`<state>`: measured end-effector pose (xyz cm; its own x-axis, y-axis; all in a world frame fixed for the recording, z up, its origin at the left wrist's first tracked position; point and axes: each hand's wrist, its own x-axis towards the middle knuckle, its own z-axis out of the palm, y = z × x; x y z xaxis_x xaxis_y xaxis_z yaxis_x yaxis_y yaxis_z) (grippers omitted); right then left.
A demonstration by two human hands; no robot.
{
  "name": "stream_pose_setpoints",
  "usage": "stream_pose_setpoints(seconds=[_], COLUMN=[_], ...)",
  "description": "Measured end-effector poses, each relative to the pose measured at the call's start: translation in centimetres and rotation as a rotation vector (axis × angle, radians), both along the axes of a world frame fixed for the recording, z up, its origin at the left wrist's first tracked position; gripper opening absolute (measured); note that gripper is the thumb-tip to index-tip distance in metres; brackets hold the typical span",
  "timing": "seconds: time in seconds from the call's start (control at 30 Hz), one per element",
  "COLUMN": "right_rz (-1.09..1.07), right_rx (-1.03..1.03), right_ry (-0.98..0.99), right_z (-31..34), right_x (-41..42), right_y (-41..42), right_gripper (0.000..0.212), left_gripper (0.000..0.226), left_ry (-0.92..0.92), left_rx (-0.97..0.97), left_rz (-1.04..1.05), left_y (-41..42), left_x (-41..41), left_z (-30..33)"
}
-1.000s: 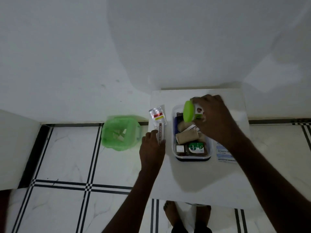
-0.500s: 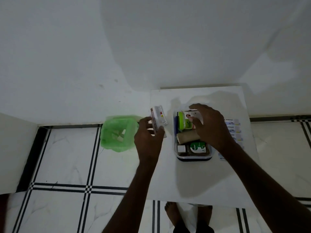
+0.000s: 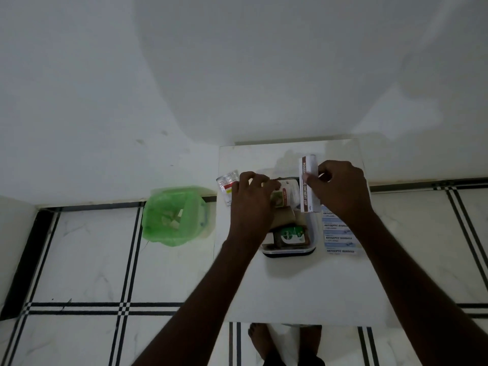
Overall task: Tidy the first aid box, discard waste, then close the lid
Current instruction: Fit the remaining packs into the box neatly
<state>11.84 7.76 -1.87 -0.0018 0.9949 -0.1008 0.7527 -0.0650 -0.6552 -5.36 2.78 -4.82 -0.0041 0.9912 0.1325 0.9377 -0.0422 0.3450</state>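
The right hand point(image 3: 340, 191) grips the ointment carton point(image 3: 307, 186); the left hand point(image 3: 250, 204) closes on a bottle point(image 3: 286, 194). Better lay both flat inside the first aid box point(image 3: 311, 247), centre frame.

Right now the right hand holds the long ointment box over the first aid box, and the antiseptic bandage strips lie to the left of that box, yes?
Not quite. The head view shows the bandage strips lying to the right of the first aid box, not left. The right hand does hold the ointment box over it.

One head-worn wide-angle view looks steeply down and forward from above the tabletop point(image 3: 290, 286), close over it, with the tiled floor point(image 3: 87, 260) left and the wall point(image 3: 237, 62) beyond.
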Motion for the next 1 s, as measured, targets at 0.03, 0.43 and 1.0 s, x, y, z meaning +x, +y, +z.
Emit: stream_pose_setpoints(seconds=[0.03,0.43,1.0], right_rz=[0.013,0.042,0.329], right_rx=[-0.004,0.099,-0.197], right_ry=[-0.038,-0.115,-0.2], right_z=[-0.2,-4.4,-4.0], right_x=[-0.1,-0.5,0.1], right_y=[-0.2,-3.0,-4.3], right_gripper=[0.034,0.073,0.087], left_gripper=[0.039,0.043,0.041], left_ry=[0.006,-0.063,-0.193], left_rx=[-0.012,-0.028,-0.053], left_rz=[-0.007,-0.018,-0.025], left_y=[0.1,0.2,-0.4], left_x=[-0.3,-1.0,-1.0], left_z=[-0.2,-0.9,-1.1])
